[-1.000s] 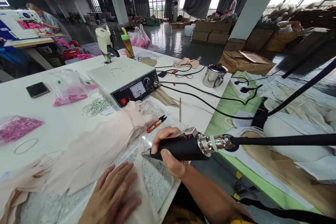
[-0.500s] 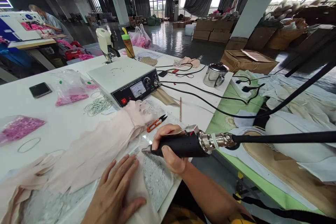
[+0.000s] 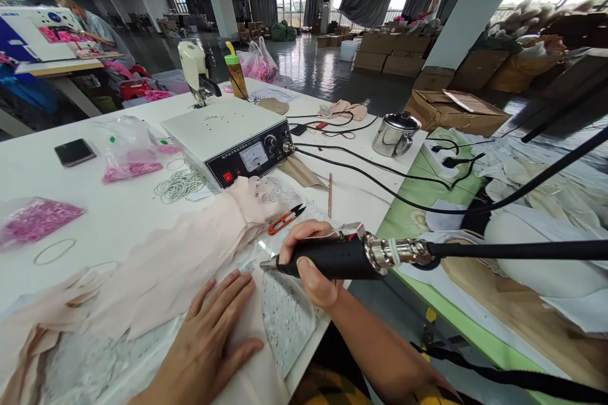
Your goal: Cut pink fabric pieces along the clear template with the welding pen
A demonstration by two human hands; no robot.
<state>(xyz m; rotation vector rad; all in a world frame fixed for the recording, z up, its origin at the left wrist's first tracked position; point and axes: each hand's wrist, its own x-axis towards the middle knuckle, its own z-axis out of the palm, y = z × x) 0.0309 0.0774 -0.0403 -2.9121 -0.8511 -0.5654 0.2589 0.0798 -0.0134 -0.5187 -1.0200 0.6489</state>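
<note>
Two hands work at the cloth (image 3: 266,364), which lies on the speckled sheet (image 3: 287,316), probably there to shield the table (image 3: 363,199). The left hand (image 3: 211,335) rests flat on the cloth, fingers extended and slightly apart, gripping nothing; this placement likely keeps the cloth from shifting. The right hand (image 3: 313,262) is wrapped around the tool (image 3: 339,259), thumb along the near side, a grip that appears to steer the tip (image 3: 267,264). The tip points at the cloth just beside the left hand; whether it makes contact cannot be told. The cable (image 3: 513,250) exits rightward, presumably clear of the cloth. The snips (image 3: 285,220) lie just beyond the right hand, within easy reach.
</note>
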